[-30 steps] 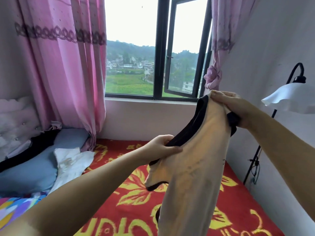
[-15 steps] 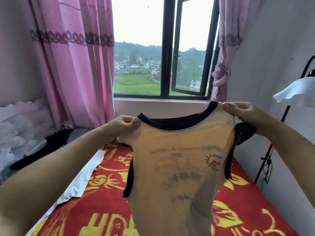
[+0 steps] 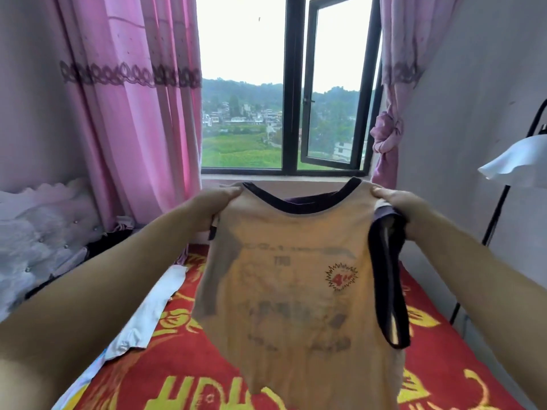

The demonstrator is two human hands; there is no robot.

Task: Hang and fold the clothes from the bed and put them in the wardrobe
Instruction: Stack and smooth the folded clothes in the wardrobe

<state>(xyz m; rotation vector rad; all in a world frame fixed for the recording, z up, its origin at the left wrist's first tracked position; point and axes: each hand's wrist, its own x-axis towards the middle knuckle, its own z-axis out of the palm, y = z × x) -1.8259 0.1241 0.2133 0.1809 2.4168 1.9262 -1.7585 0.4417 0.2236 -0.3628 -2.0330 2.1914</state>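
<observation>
A pale orange T-shirt (image 3: 293, 285) with dark purple collar and sleeve trim hangs spread out in front of me above the bed. It shows a faded print seen through the cloth and a small red badge. My left hand (image 3: 211, 207) grips its left shoulder. My right hand (image 3: 399, 208) grips its right shoulder, with the dark-edged sleeve dangling below it. A white garment (image 3: 148, 315) lies on the bed to the left. Dark clothing (image 3: 109, 244) lies by the headboard.
The bed carries a red blanket (image 3: 177, 365) with yellow patterns. A padded white headboard (image 3: 35, 232) is at the left, pink curtains (image 3: 133, 113) and a window (image 3: 290, 93) lie ahead. A black floor lamp (image 3: 515, 164) with a white shade stands by the right wall.
The twisted shirt has been turned and spread flat between my hands. My left hand rose and moved outward to the left shoulder, and both hands now hold it level.
</observation>
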